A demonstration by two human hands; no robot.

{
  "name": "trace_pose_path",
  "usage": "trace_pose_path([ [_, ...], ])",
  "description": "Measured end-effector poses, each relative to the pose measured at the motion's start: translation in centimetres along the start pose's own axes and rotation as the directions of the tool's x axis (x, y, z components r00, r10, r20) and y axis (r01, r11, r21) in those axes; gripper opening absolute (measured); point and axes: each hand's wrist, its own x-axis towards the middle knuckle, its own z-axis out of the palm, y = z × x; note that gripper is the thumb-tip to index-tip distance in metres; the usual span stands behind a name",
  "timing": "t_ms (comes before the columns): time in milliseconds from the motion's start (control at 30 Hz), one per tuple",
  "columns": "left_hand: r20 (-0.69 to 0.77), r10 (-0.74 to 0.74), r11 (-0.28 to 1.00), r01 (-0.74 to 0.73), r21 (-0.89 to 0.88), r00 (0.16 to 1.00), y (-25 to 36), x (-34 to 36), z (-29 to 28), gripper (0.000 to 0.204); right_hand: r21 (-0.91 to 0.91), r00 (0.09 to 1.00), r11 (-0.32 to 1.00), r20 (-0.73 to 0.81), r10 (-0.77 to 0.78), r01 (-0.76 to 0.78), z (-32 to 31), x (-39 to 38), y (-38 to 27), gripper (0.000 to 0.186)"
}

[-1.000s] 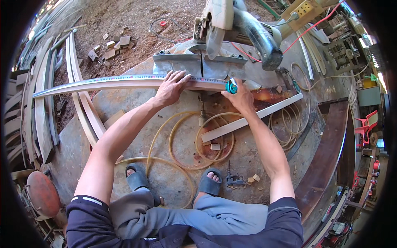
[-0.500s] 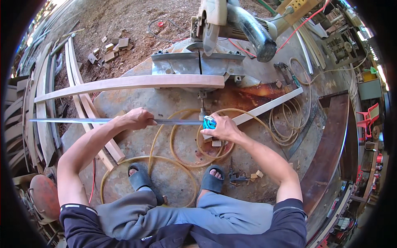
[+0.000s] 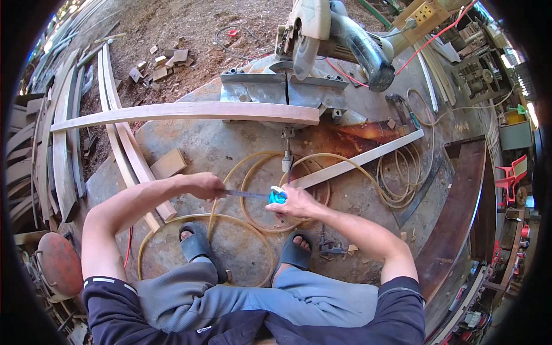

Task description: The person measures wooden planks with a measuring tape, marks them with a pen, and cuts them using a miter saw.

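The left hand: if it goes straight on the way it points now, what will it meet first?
Probably the blue tape measure case in the right hand; the yellowish hose crosses that line in the picture, but seems to lie lower.

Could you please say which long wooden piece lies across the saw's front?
The pinkish beam, its right end before the metal fence; no other crosses the saw.
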Motion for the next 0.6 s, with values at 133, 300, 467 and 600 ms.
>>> trace_pose_path([
  [133, -0.058, 0.184, 0.942, -0.159, 0.295, 0.981, 4.0, 2.5, 0.5, 0.028, 0.051, 0.995, 0.999, 0.101, -0.021, 0.016, 2.2, 0.6, -2.1, 0.093],
  [300, -0.809, 0.286, 0.856, 0.241, 0.456, 0.513, 0.8, 4.0, -4.9, 0.052, 0.130, 0.990, 0.988, 0.105, -0.093, 0.079, 5.5, 0.7, -1.6, 0.080],
  [467, -0.912, 0.079, 0.751, 0.578, 0.320, 0.402, -5.4, 3.1, -12.3, 0.077, 0.109, 0.963, 0.965, 0.100, -0.251, 0.241, 4.6, -0.3, -0.3, 0.057],
  [600, -0.893, 0.024, 0.828, 0.491, 0.269, 0.449, -5.9, 3.3, -13.4, 0.067, 0.087, 0.892, 0.912, -0.261, -0.368, 0.402, 0.8, -2.7, -1.4, 0.039],
])
